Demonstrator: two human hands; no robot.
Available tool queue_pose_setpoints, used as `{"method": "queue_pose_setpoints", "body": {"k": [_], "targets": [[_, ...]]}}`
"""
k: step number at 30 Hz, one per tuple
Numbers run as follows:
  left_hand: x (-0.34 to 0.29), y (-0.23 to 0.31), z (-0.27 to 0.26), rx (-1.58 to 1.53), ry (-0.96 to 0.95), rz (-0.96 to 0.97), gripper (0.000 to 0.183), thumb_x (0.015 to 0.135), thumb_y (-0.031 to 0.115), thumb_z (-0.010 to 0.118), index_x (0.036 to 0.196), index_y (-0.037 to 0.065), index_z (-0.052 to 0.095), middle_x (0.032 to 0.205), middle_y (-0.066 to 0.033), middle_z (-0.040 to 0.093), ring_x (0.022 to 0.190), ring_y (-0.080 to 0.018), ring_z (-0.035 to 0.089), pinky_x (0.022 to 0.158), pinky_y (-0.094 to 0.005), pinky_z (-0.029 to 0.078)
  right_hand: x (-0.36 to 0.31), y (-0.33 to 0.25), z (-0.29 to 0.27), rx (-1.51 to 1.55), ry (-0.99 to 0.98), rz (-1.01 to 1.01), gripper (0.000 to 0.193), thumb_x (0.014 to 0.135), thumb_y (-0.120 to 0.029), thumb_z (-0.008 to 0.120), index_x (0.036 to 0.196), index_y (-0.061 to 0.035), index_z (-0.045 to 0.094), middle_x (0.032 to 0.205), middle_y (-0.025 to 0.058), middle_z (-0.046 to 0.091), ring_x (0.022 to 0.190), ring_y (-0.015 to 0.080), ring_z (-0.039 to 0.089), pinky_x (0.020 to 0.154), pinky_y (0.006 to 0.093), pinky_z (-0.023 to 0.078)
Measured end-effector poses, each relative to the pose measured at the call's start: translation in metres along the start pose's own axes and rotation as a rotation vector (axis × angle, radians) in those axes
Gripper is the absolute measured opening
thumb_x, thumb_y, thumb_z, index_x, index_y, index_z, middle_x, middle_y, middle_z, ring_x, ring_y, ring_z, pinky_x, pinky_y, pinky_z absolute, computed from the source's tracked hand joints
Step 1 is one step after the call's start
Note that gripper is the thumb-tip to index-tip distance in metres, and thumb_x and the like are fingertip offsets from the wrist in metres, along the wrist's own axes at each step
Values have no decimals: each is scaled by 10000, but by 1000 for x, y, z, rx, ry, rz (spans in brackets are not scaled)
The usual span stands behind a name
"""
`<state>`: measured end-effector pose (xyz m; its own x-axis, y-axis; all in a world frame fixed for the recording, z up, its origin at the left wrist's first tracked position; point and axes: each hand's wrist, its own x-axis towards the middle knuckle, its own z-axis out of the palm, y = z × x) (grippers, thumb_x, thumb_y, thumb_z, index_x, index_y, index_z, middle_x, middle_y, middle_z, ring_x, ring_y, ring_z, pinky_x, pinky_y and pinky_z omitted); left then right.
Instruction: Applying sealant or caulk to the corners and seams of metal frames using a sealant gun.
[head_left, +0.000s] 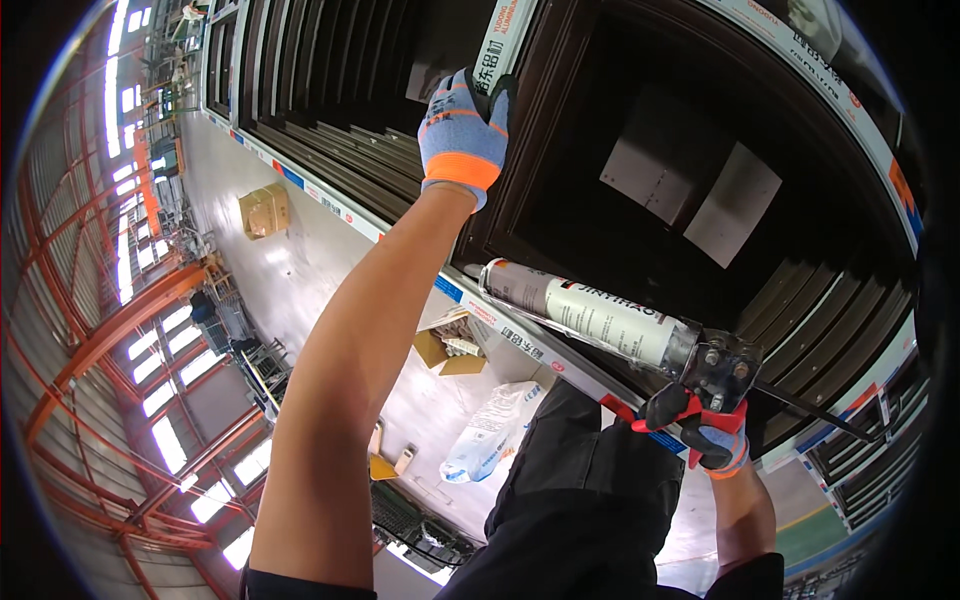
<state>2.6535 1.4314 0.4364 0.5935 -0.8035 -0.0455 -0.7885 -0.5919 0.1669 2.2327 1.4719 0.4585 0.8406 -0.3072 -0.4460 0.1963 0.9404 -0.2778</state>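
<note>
Clearly, white-tubed caulking gun [610, 320], dark metal head [722, 366], right grip [714, 440] holding red handle [736, 417], left grip [464, 130] clasping frame [509, 48]

From head height, the one fisheye view looks down over the wearer's black-clothed legs [595, 465] at dark-brown rectangular metal frames [548, 105], close enough that the bare left forearm [350, 320] looms large (the left rim reaches distant orange steel beams [120, 335])

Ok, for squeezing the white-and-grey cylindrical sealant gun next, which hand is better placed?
Right, I'd judge: the right hand, in a blue-and-black glove, grips the sealant gun at its handle end. The left hand, in a blue, orange-cuffed glove, is away at the white-taped dark bar.
</note>
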Motion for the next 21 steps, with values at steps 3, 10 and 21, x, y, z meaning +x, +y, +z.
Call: {"method": "queue_pose_setpoints", "body": {"k": [3, 10, 21], "targets": [[0, 0, 1, 61, 5, 1, 449, 920, 389, 599, 1201, 41, 557, 1045, -181, 645, 976, -349, 633, 862, -428, 516, 3, -2, 0, -127, -36, -17, 551, 706, -12, 669, 1240, 46, 542, 957, 178, 675, 922, 309, 667, 920, 459, 516], [0, -4, 0, 55, 0, -5, 468, 919, 394, 600, 1218, 38, 547, 1065, -186, 638, 994, -349, 629, 868, -425, 516, -1, -7, 14, -72, 68, -80, 572, 724, -50, 692, 1264, 39, 524, 953, 169, 674, 898, 306, 672, 859, 447, 538], [1, 5, -2, 51, -43, -51, 496, 924, 399, 590, 1240, 21, 526, 1105, -183, 621, 1004, -331, 629, 876, -414, 519, -12, -8, 2, -215, 100, -13, 600, 684, 6, 668, 1269, 53, 542, 1012, 142, 683, 962, 254, 667, 886, 368, 525]]}}
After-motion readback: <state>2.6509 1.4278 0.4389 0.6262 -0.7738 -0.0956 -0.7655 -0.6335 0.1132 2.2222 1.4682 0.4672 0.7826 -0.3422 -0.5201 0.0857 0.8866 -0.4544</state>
